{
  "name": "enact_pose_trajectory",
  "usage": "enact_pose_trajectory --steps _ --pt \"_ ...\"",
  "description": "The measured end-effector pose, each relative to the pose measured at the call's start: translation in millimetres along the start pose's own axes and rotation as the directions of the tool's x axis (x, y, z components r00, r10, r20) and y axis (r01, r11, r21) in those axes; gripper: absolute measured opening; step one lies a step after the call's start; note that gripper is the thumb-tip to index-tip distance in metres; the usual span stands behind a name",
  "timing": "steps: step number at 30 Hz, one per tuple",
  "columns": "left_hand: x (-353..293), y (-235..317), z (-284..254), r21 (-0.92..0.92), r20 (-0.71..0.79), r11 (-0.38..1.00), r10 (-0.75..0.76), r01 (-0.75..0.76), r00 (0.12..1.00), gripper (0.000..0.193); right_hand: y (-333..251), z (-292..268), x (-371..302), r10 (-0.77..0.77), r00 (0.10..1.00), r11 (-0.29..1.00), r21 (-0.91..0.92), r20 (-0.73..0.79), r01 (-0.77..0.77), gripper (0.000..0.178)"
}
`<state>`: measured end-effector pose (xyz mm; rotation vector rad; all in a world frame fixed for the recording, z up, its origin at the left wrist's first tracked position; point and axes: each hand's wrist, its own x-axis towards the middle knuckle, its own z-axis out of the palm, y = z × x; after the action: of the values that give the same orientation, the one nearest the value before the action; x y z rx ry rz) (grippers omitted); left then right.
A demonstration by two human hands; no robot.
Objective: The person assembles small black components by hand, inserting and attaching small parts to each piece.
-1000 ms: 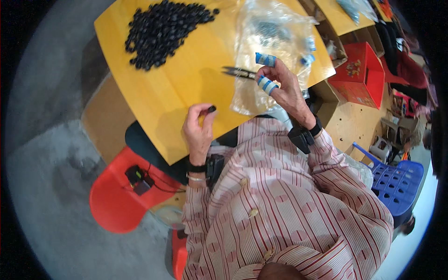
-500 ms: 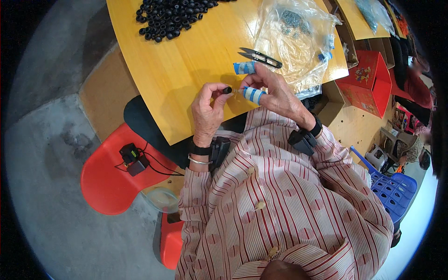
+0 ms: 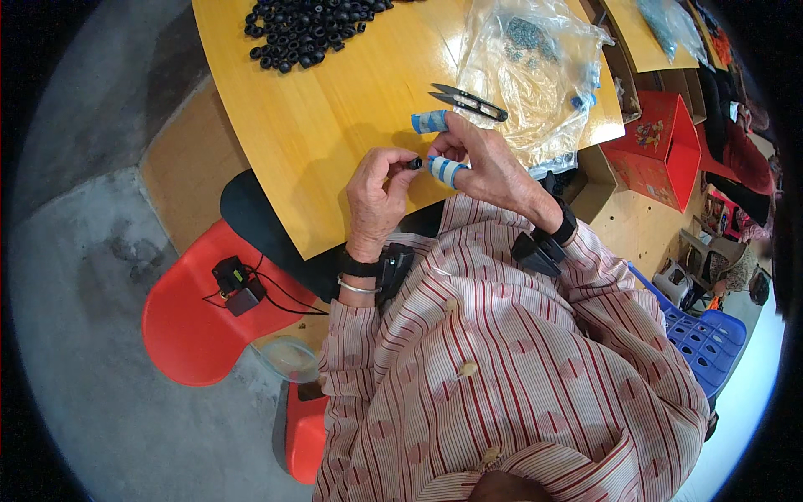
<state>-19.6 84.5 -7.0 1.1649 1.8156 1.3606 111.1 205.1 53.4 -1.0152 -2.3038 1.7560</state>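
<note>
Between the thumb and forefinger of my left hand [image 3: 376, 197] sits a small hollow black plastic piece [image 3: 414, 164]. My right hand [image 3: 493, 163] is right beside it, thumb and fingers drawn together at the piece's open end. Blue and white tape wraps its thumb and one finger. Whatever those right fingertips pinch is hidden now. Just beyond the right hand, a pair of black thread snips [image 3: 468, 100] lies on the yellow table [image 3: 335, 109].
Many similar black pieces [image 3: 309, 33] form a pile at the far left of the table. A clear plastic bag [image 3: 535, 92] with small bluish metal parts spreads at the right. Red chair [image 3: 188, 318] stands left, red box [image 3: 657, 151] right, blue plastic stool [image 3: 703, 343] lower right.
My right hand has moved left to the black piece. A small spring-like coil showed between the hands before and is now out of sight. The left hand has shifted slightly.
</note>
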Motion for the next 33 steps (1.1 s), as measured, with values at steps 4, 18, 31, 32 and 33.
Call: enact_pose_trajectory --steps 4,18,31,32,33 --pt "0.8 0.8 -0.5 -0.023 -0.017 1.0 0.02 -0.02 1.0 0.021 -1.2 3.7 0.6 -0.089 0.996 0.989 -0.122 -0.029 0.084 0.044" --pt "-0.2 0.8 -1.7 -0.098 -0.023 0.994 -0.044 0.042 0.999 0.02 -9.5 7.4 3.5 -0.188 0.982 0.953 -0.249 -0.032 0.175 0.038" --pt "-1.8 -4.7 -1.6 -0.299 -0.064 0.944 -0.164 0.137 0.984 0.017 -20.3 2.7 0.9 -0.464 0.884 0.831 -0.322 0.049 0.454 0.022" --pt "-1.8 -4.9 0.0 -0.283 -0.071 0.953 -0.136 0.111 0.988 0.016 -16.3 3.7 0.4 -0.475 0.878 0.817 -0.34 0.058 0.465 0.022" --pt "-1.4 -4.7 0.6 -0.282 -0.074 0.955 -0.117 0.092 0.99 0.016 -13.8 4.1 1.0 -0.486 0.871 0.803 -0.359 0.067 0.476 0.023"
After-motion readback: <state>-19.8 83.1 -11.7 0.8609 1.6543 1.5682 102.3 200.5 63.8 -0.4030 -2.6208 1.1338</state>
